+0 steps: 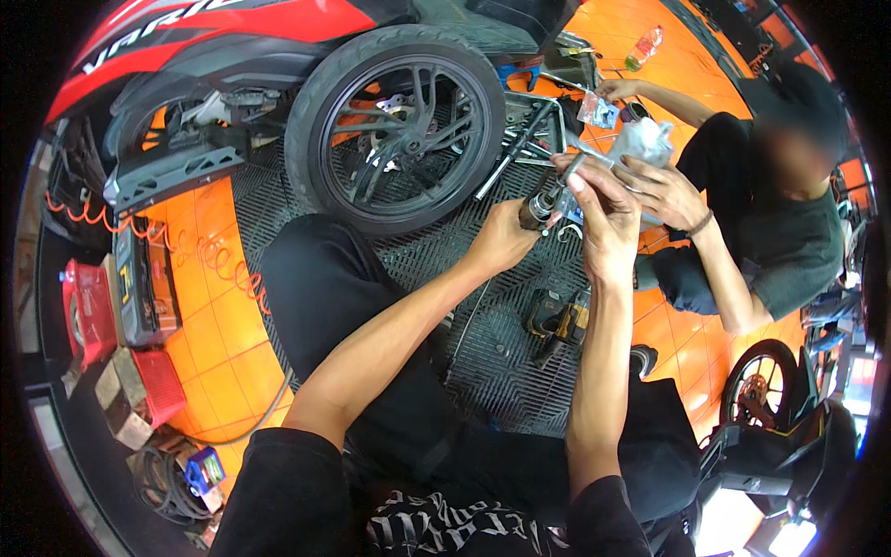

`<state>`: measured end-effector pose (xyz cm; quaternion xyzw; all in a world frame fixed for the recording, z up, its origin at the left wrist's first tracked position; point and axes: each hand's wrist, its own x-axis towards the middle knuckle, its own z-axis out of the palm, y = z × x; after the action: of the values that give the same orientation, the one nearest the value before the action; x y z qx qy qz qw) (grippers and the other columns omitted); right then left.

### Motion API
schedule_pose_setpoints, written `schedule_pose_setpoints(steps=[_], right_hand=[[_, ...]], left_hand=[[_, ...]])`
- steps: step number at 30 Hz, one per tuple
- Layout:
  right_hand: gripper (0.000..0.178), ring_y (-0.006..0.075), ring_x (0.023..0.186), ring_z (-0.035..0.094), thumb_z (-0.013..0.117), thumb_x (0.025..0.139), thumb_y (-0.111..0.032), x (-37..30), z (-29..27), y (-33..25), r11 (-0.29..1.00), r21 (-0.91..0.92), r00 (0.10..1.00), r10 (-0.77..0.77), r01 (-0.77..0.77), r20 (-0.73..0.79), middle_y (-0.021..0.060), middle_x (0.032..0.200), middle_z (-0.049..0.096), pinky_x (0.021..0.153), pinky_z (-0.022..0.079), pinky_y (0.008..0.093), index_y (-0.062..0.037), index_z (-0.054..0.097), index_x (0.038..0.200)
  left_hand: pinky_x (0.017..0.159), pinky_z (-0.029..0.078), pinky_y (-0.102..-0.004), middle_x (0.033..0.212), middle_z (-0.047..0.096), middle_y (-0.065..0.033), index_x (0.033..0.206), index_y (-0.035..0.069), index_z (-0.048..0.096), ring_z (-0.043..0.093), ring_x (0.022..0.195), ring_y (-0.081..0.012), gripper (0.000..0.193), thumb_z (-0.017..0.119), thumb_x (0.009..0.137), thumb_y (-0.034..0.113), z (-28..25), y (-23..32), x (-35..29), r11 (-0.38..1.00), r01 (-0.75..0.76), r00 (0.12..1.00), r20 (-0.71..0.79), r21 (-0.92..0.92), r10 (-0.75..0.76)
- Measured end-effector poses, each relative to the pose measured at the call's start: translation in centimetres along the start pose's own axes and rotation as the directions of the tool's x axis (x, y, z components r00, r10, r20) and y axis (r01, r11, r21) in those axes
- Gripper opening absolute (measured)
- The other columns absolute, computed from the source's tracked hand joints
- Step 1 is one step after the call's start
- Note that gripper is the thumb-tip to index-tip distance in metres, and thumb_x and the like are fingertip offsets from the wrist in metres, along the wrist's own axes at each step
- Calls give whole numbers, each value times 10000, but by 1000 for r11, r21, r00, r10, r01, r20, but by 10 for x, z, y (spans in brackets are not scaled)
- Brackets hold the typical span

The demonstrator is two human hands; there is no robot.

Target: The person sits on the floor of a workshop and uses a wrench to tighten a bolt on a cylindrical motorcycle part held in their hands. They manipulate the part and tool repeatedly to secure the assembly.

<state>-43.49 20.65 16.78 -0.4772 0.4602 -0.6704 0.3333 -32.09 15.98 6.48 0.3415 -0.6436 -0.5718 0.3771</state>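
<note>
My left hand (501,237) grips a small dark cylindrical metal part (538,208) in front of me. My right hand (608,218) is raised beside it, fingers pinched on a thin metal piece (574,167) that meets the top of that part. Both hands hover over a black grid floor mat (501,362), just right of a motorcycle's rear wheel (399,125). A co-worker crouches at the right; one of their hands (664,190) holds a crumpled clear plastic bag (642,141) close to my right hand, the other hand (617,90) holds a small packet.
A red and black motorcycle (223,56) stands at the top left on orange floor tiles (209,297). A yellow-black power tool (561,320) lies on the mat. An orange coiled hose (213,255), red boxes (93,311), a second wheel (761,390) and a bottle (645,46) surround the spot.
</note>
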Motion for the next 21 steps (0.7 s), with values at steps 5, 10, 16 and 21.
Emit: schedule_pose_setpoints(steps=[5,10,16,21], right_hand=[[188,142,924,677,755,864,48,0,9,0,988,139,997,71,-66,-27,136,1084,716,538,548,226,-4,667,1022],[166,139,906,672,750,896,-24,-1,5,6,984,162,997,79,-74,-23,138,1114,717,551,550,230,4,668,1037],[271,176,1065,660,700,967,-173,3,-2,9,993,-117,998,32,-26,52,103,1132,730,984,513,348,28,694,1148],[399,181,929,646,432,1106,-282,-24,3,11,944,-309,963,-182,115,-198,112,982,697,879,523,340,59,608,1215]], left_hand=[[638,459,-332,717,679,-76,901,-67,682,524,693,-64,222,747,892,146,-1,3,-2,995,-34,999,17,-90,36],[708,503,-350,773,711,-123,950,-36,704,599,745,-92,197,721,890,151,-5,10,1,1000,16,999,41,20,-17],[813,528,-381,905,760,-121,1043,29,747,656,846,-129,353,773,914,357,-4,-5,0,999,-29,999,34,-34,30],[744,518,-380,819,747,-127,1066,11,746,617,757,-130,406,762,914,387,-10,-3,5,990,-6,1000,-17,143,9]])
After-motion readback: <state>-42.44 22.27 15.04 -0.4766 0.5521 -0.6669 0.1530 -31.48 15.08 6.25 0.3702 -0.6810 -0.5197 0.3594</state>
